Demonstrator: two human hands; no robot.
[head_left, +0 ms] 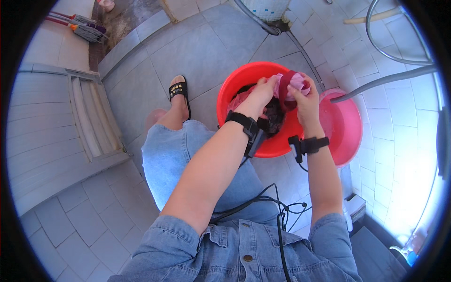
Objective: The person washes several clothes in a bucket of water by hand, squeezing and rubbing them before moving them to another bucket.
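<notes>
A pink cloth with a dark red band (285, 88) is held up between my two hands, over the far side of a red basin (228, 91). My left hand (264, 92) has its fingers closed on the cloth's left part. On the right, my right hand (306, 99) pinches the bunched end between thumb and fingers. Dark wet-looking cloth (272, 123) lies in the basin below, with more pink fabric (240, 99) at its left, partly hidden by my left hand and forearm.
A pink basin (345, 127) stands right of the red one, with a grey hose (385, 84) reaching into it from the tiled wall. Black cables (279, 207) hang across my lap. My slippered foot (179, 96) rests on the floor tiles at left. Mops (84, 29) lean far left.
</notes>
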